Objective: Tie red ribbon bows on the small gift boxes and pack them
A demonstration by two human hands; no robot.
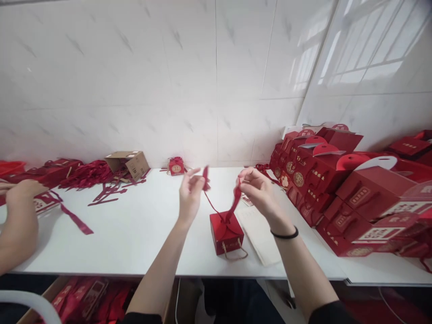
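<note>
A red gift box with petal-like folded top flaps and a twisted cord handle stands on the white table in front of me. Red ribbon rises from the middle of its top in two lengths. My left hand pinches one end, up and to the left of the box. The other end is between the thumb and fingers of my right hand, up and to the right. Both hands are closed, above the box and apart from each other. A dark band circles my right wrist.
Stacked red gift boxes line the right side. A pale flat sheet or pad lies beside my box. At the back are a small red box, a cardboard carton and piled ribbons. Another person's arm works at left.
</note>
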